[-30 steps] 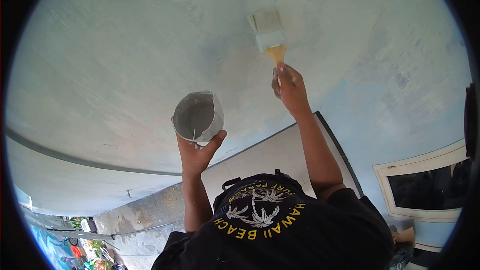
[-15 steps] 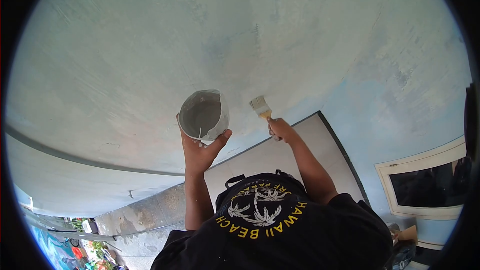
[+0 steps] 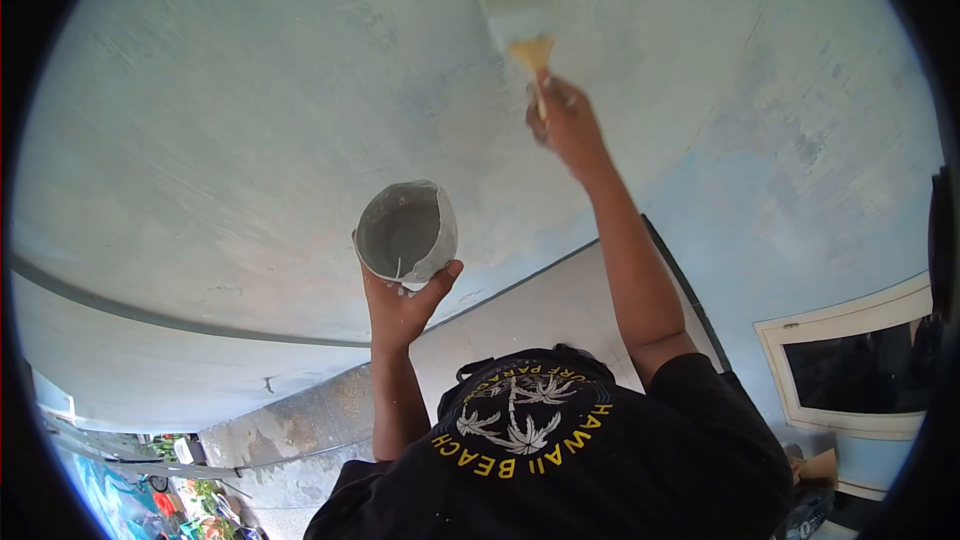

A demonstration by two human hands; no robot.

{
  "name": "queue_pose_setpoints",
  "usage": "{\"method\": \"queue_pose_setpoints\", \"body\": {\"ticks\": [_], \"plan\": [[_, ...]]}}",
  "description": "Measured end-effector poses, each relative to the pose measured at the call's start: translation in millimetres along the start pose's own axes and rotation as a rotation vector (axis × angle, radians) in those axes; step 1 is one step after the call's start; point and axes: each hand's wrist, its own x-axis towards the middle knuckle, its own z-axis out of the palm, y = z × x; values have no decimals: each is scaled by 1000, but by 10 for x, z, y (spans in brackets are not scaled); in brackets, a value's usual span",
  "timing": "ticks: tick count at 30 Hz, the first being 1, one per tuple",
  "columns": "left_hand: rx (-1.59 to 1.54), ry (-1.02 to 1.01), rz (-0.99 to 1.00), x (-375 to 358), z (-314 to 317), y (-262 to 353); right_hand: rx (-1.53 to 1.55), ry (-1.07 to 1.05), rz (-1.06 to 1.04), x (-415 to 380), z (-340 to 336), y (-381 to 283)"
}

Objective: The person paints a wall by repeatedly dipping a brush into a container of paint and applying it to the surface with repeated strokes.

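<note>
My left hand [image 3: 402, 302] is wrapped round the base of a cut-off plastic container [image 3: 447, 240] with grey paint [image 3: 402, 232] inside. Drips mark its ragged rim and the hand's fingers. Higher up and to the right, my right hand [image 3: 568, 125] grips a paintbrush [image 3: 532, 48] by its wooden handle. The brush's wide bristles, blurred by motion, point up and overlap the wall [image 3: 300, 120] in this view. That wall carries patchy grey-green paint over light blue.
A white-framed window [image 3: 775, 370] is at the right, with a cardboard piece [image 3: 818, 465] below it. Pale floor tiles [image 3: 520, 315] lie under the wall's dark bottom edge. At lower left are a weathered concrete strip [image 3: 300, 425] and colourful items outdoors.
My right hand has swept the paintbrush upward along the wall, and that arm is now stretched out further. My left hand and the container have stayed almost still.
</note>
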Motion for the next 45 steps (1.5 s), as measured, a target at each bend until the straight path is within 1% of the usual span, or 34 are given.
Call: {"method": "queue_pose_setpoints", "body": {"ticks": [1, 2, 3, 4, 5, 6, 8, 9, 11, 12, 14, 16, 17, 18, 19, 20, 22, 23, 25, 28, 29, 30, 31, 32, 34, 35, 37, 41, 42, 45], "plan": [[-4, 21, -3, -25, 11, -16, -93, 4, 60, 20, -27, 417], [-9, 43, -7, -42, 20, -29, -325, 64, -14, 3, -82, 982], [-9, 50, -6, -51, 24, -36, -395, 122, -27, -102, -111, 1498], [8, 62, -5, -53, 22, -46, -461, 131, -12, -283, -139, 1847], [26, 76, -3, -67, 25, -54, -462, 115, 58, -470, -164, 2096], [29, 88, -8, -79, 29, -60, -530, 100, 122, -624, -205, 2329], [13, 102, -12, -109, 50, -62, -655, 55, 233, -889, -354, 2600], [17, 104, -18, -121, 60, -42, -652, 51, 239, -950, -464, 2687], [44, 59, -41, -110, 72, 15, -466, -98, 891, -1014, -682, 2769], [44, 62, -38, -126, 96, 18, -467, -99, 887, -1002, -723, 2720], [-2, 123, 3, -145, 149, 22, -383, -179, 1059, -901, -742, 2456], [5, 131, 10, -139, 174, 24, -183, -161, 869, -629, -656, 2056], [8, 136, 14, -139, 199, 21, -50, -144, 813, -464, -592, 1639], [5, 137, 7, -134, 227, 30, -18, -156, 764, -315, -530, 1114], [20, 126, -1, -136, 234, 62, -10, -172, 705, -239, -486, 738], [37, 114, -4, -121, 236, 91, 22, -179, 605, -263, -449, 355], [7, 117, -2, -83, 278, 117, 117, -149, 442, -290, -399, -128], [-24, 121, -16, -108, 301, 111, 111, -153, 451, -272, -352, -288], [-17, 130, -21, -116, 331, 48, 63, -70, 6, -138, -224, -452], [10, 123, 3, -121, 357, 41, 39, -71, -4, 162, -134, -111], [15, 115, 8, -132, 365, 43, -32, -66, -14, 207, -111, 209], [16, 118, 13, -145, 362, 38, -238, 7, -113, 281, -130, 779], [19, 127, -12, -161, 365, 28, -329, 55, -123, 147, -118, 1115], [17, 139, -40, -150, 365, 20, -381, 79, -113, -30, -91, 1388], [23, 163, -34, -160, 361, 13, -478, 71, -3, -343, -106, 1962], [34, 176, -29, -182, 364, 17, -475, 60, 2, -430, -131, 2103], [39, 186, -44, -204, 350, 56, -570, 50, 94, -586, -182, 2248], [61, 160, -59, -244, 321, 170, -726, 57, 79, -719, -325, 2517], [62, 162, -53, -265, 334, 171, -724, 58, 73, -763, -370, 2614], [39, 190, 8, -327, 312, 142, -800, 43, 59, -941, -483, 2796]]}}
